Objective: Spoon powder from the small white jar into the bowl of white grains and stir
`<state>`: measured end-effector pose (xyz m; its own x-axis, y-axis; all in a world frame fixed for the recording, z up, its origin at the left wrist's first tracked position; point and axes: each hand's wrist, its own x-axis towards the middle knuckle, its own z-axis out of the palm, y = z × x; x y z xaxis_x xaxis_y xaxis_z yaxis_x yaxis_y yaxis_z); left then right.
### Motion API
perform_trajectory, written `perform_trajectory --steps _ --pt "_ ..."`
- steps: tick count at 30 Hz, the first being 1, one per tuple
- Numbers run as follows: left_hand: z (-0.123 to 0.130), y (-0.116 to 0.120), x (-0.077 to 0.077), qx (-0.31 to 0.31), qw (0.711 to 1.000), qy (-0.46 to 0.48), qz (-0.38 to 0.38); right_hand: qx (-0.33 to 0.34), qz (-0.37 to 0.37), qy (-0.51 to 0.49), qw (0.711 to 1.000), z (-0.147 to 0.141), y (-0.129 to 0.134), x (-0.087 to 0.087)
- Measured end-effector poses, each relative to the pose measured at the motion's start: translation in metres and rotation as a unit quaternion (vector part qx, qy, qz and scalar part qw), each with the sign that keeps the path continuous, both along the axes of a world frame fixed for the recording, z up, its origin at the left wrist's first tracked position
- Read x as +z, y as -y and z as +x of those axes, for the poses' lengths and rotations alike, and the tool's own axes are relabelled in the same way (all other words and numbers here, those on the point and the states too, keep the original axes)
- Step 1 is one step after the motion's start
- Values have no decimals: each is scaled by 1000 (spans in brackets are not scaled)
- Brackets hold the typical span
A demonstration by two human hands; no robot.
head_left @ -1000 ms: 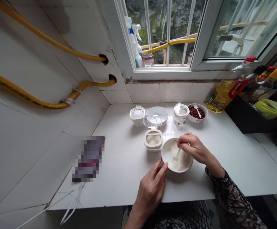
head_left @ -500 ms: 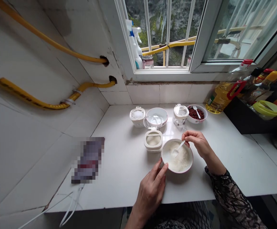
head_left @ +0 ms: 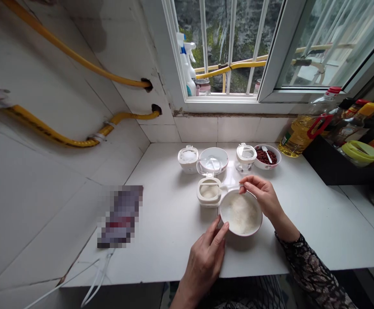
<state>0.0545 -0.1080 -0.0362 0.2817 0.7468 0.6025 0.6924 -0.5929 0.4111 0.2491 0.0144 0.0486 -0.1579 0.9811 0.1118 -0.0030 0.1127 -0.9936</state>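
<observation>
My right hand [head_left: 266,196] pinches the handle of a small white plastic spoon [head_left: 232,187]. The spoon lies level above the far rim of a white bowl [head_left: 224,209], and its head reaches the right edge of an open square jar [head_left: 209,204]. Pale powder or fine grains [head_left: 244,213] fill the bottom of the bowl; I cannot tell which. On the bowl's near left side, the thumb and fingers of my left hand [head_left: 205,259] grip the rim. Pale contents also show in the jar, whose clear lid is tipped back. Whatever the spoon carries is too small to make out.
Behind stand a jar of white grains [head_left: 188,159], a white bowl [head_left: 224,156], another jar [head_left: 245,158] and a bowl of red beans [head_left: 266,157] with a spoon. An oil bottle [head_left: 298,133] and a black condiment box [head_left: 322,161] are right. A blurred dark object [head_left: 122,216] lies left.
My right hand has lifted the spoon out of the bowl and moved it left, to the open jar's edge. My left hand stays on the bowl. The view has shifted slightly.
</observation>
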Motion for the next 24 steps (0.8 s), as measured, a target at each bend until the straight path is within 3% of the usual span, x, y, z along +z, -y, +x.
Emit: perform_trajectory --steps 3,6,8,10,16,24 --pt "0 0 -1 0 1000 -2 2 -7 140 85 986 -10 5 -1" --pt "-1 0 -2 5 1000 -6 6 22 322 204 924 -17 6 -3" --pt "0 0 -2 6 1000 -6 6 36 395 245 885 -17 5 -3" --pt "0 1 -2 6 1000 -8 3 24 408 243 879 -14 6 -1" --pt "0 1 0 6 1000 -4 1 -25 372 225 900 9 10 11" --pt "0 0 -1 9 1000 -7 2 118 358 368 850 12 7 0"
